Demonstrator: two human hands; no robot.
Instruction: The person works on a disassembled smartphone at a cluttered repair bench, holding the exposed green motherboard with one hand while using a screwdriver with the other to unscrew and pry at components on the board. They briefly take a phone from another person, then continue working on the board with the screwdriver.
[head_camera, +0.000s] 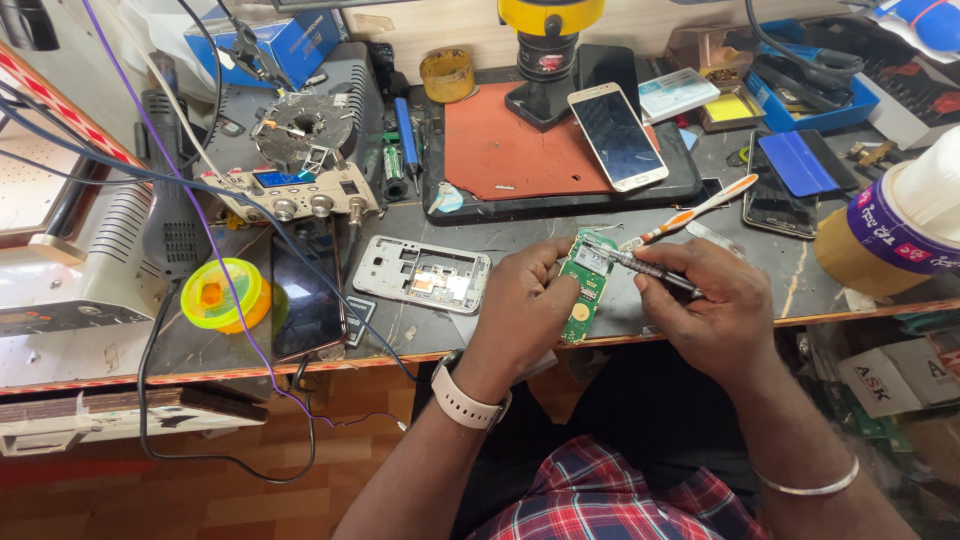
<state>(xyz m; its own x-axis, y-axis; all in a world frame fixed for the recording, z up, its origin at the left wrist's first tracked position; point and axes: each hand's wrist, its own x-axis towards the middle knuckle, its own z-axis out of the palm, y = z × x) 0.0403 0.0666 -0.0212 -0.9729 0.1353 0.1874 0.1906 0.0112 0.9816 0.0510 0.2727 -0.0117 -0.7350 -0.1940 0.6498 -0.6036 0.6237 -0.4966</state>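
Left hand (520, 300) closed around a green circuit board (583, 285), fingers curled at its left edge, board held upright just above the bench edge, at center frame. A pale watch band wraps that wrist. Right hand (710, 305) closed in a pen grip on a slim dark metal tool (640, 264); its tip rests on the board's upper end, at about 10 o'clock from the knuckles. The same hand also carries a toothbrush (700, 208), white and orange, shaft angling up toward 2 o'clock, bristle end clear of the board. A thin silver bangle sits on the right wrist. Board is flat, narrow, with a round gold contact low down and a metal shield near the top. At 9 o'clock from the board lies a grey phone frame (422, 272), hollowed, face up on the scuffed dark bench (780, 280). Farther at 9 o'clock, a black phone (305, 290), glossy, and a yellow-green spool (222, 293). At 12 o'clock, a white phone (617, 136) leans across a rust-red mat (500, 150).
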